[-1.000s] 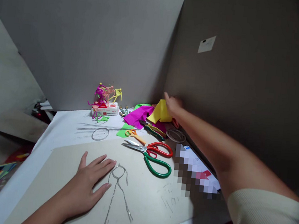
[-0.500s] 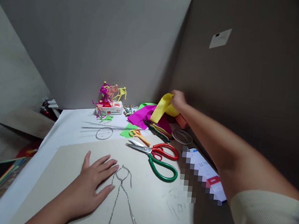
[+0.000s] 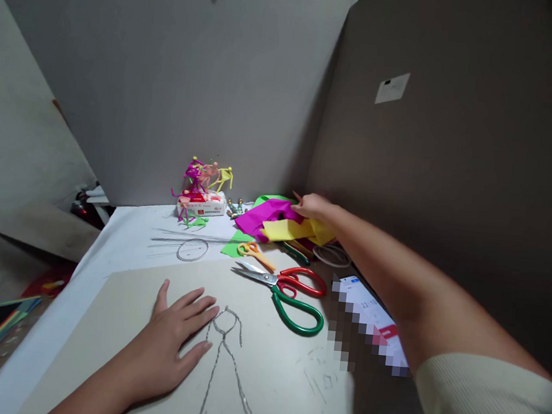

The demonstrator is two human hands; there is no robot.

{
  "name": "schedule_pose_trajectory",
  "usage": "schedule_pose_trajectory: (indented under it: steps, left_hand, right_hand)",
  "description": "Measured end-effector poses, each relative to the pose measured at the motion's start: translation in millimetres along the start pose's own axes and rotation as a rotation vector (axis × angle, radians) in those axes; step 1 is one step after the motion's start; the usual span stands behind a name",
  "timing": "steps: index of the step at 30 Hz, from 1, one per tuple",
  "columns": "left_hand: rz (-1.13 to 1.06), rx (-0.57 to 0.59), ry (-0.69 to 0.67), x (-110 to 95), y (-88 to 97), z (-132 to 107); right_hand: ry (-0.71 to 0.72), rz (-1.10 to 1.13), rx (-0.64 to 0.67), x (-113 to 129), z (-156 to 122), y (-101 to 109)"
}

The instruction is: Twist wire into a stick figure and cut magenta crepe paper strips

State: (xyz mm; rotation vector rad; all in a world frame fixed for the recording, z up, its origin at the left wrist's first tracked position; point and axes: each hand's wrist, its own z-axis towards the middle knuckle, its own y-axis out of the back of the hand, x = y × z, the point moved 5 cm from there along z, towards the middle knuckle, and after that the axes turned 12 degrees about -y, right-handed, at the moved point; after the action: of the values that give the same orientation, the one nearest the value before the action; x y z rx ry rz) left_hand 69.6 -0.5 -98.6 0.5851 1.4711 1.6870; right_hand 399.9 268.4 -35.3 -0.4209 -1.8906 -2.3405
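My left hand (image 3: 173,330) lies flat on the grey-beige board (image 3: 114,308) with its fingers spread. Its fingertips touch or nearly touch a figure of twisted wire (image 3: 224,339), which has a loop on top and two long legs. At the far right, my right hand (image 3: 314,206) is at the pile of coloured sheets, a finger stretched out and its fingertips by the magenta sheet (image 3: 260,217). I see no firm grip. A yellow strip (image 3: 286,230) lies beneath that hand, across the magenta one. Part of a green sheet (image 3: 238,244) shows below.
Big scissors (image 3: 276,282) lie open-bladed mid-board, near small orange scissors (image 3: 256,254) and pliers (image 3: 295,253). Wire coils (image 3: 192,250), straight wires and a phone (image 3: 368,313) lie around. Small coloured figures (image 3: 205,174) stand on a white box (image 3: 208,204). Grey panels rise behind and right.
My right hand has lowered and shifted left. The yellow strip it held up has come down across the magenta sheet and pliers. The view has tilted slightly; my left hand stays put.
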Motion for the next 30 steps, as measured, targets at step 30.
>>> schedule_pose_trajectory:
  steps: [30]
  left_hand:
    - [0.040,0.087,0.031,1,3.1,3]
  right_hand:
    - [-0.010,0.063,-0.313,27,49,31]
